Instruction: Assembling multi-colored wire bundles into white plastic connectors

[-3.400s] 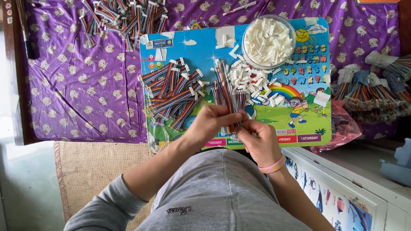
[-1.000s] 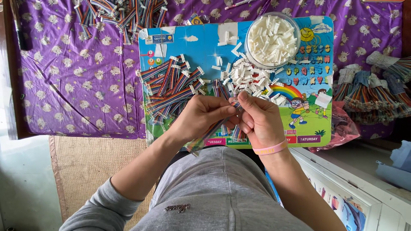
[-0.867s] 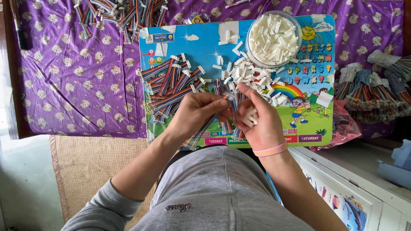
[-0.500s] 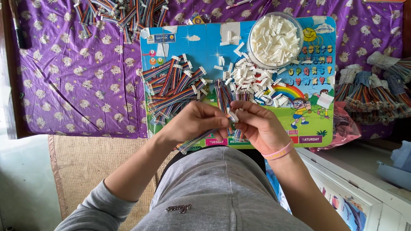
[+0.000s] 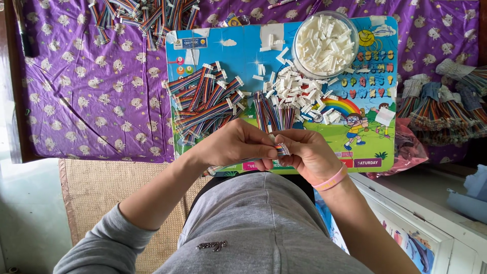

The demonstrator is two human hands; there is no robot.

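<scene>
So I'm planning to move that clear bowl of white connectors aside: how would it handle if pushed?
The clear bowl is heaped with white connectors, so a quick shove might spill some. It probably slides easily on the smooth picture board. It looks light, and low enough not to tip.

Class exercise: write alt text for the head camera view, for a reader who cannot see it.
Seen from above, a left hand and right hand hold a multicoloured ribbon cable over a cartoon-printed board strewn with cables and small white connectors.
</scene>
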